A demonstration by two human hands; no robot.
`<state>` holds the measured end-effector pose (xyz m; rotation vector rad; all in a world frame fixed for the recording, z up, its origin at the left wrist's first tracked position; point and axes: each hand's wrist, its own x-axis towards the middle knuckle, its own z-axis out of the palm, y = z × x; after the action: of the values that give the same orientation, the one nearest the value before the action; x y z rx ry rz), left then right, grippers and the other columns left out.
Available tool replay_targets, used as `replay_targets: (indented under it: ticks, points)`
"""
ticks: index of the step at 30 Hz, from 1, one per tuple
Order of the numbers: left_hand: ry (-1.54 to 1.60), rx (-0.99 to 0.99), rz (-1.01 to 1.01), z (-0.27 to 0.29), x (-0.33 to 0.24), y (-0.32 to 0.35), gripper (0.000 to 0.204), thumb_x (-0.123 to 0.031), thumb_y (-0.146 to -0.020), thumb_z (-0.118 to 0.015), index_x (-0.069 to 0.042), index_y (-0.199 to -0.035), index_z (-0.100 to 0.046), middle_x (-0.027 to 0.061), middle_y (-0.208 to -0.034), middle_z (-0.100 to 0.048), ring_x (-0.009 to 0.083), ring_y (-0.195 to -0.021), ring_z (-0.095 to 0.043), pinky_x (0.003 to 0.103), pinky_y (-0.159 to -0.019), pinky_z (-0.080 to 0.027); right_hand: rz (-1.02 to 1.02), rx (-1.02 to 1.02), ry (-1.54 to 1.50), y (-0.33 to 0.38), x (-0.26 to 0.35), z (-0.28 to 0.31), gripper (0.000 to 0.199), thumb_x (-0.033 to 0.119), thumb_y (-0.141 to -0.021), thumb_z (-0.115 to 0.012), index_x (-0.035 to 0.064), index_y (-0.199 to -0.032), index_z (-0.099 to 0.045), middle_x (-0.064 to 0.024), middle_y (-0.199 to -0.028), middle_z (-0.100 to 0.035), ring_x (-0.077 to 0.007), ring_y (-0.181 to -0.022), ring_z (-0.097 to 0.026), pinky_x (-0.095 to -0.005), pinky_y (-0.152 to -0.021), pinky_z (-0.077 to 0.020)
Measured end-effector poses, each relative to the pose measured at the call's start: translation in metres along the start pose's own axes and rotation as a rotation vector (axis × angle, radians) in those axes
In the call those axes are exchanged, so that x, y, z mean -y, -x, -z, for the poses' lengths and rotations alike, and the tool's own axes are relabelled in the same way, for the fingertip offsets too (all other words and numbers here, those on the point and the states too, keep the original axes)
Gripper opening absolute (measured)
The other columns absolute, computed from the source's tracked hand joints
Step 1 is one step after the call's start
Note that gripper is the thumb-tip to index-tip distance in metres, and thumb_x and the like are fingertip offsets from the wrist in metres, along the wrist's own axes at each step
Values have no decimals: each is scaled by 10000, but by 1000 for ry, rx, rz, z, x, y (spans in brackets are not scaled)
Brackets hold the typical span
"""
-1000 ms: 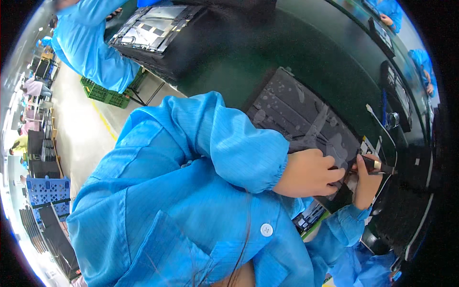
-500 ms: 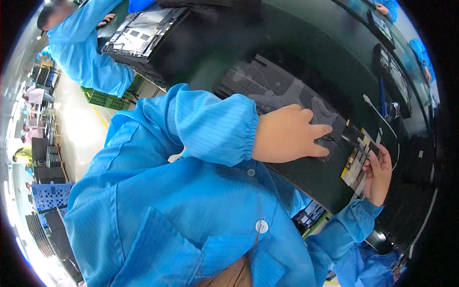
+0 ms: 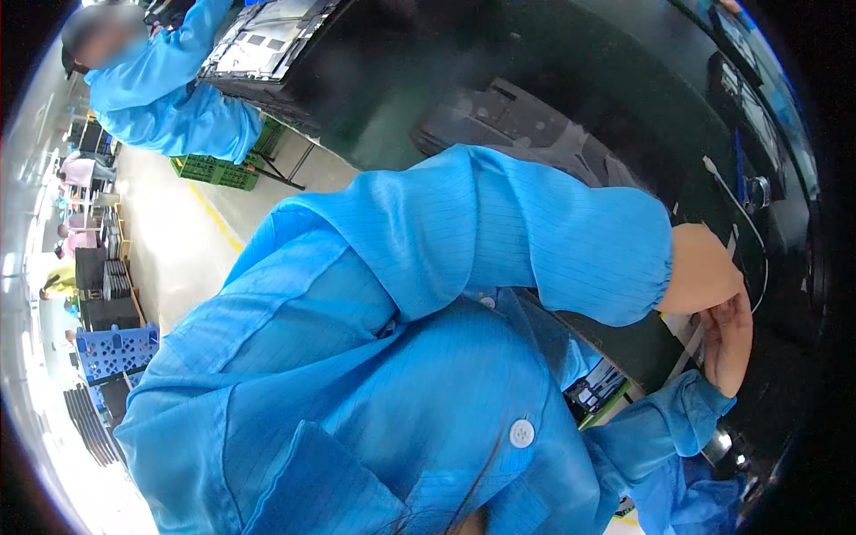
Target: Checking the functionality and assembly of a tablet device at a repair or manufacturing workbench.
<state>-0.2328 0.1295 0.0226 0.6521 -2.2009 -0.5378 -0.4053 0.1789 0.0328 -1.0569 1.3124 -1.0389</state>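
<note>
My left hand [image 3: 702, 269] reaches across to the right end of the bench, its sleeve hiding much of the work surface. Its fingers are out of sight behind the back of the hand. Right below it, my right hand [image 3: 729, 341] is raised with fingers bent and closed against the left hand. Whatever lies between the two hands is hidden. A pale strip [image 3: 685, 349] shows beside the right hand, mostly covered. Beyond my left sleeve lies a dark grey flat moulded panel [image 3: 535, 125], partly hidden by the sleeve.
A stack of black panels with a silvery top [image 3: 267, 45] stands at the far left, near a co-worker in blue [image 3: 160, 107]. A white cable [image 3: 744, 214] curves along the right side. More dark panels [image 3: 749, 107] lie at the far right. A green crate [image 3: 214, 171] is below the bench.
My left hand has moved right, from above the grey panel to my right hand. The thin dark strip in my right hand and the yellow-and-white pieces beside it are now covered.
</note>
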Motion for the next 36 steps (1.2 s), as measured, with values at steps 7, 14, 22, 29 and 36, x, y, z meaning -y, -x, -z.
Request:
replay_targets:
  ticks: [7,14,22,29,36]
  points:
    - [-180,-52,-224,25,3,9,138,-209,-682,-546,-95,-620,-593,90,-628,-583,260,-593,-581,368,-548,-425,-50,90,95,-10,-16,26,280,131,-820,-587,35,-1076,-526,-15,-800,-594,-70,-675,-523,-190,-548,-379]
    - [-471,122,-101,38,7,21,89,-210,-634,-560,-159,-570,-595,31,-590,-575,174,-601,-541,322,-642,-346,-61,-52,292,-9,-7,-3,192,138,-836,-568,27,-992,-567,-2,-767,-574,-29,-584,-450,-153,-469,-317]
    - [-509,74,-56,33,12,23,79,-208,-605,-559,-151,-559,-586,36,-583,-575,181,-604,-543,324,-659,-355,-74,-67,322,-9,-6,-4,222,159,-830,-582,17,-999,-559,-11,-754,-561,-27,-541,-432,-147,-434,-307]
    - [-494,48,-37,29,12,22,84,-196,-619,-548,-149,-563,-589,44,-600,-585,195,-627,-562,340,-673,-368,-65,-75,353,-6,-4,-6,216,159,-830,-583,24,-998,-563,17,-698,-519,-19,-518,-408,-146,-416,-290]
    - [-495,168,2,37,10,23,89,-184,-636,-547,-149,-591,-615,41,-636,-606,195,-644,-569,339,-698,-366,-61,-110,364,-10,-4,-14,193,135,-821,-590,33,-980,-553,7,-764,-543,-7,-517,-395,-138,-409,-270]
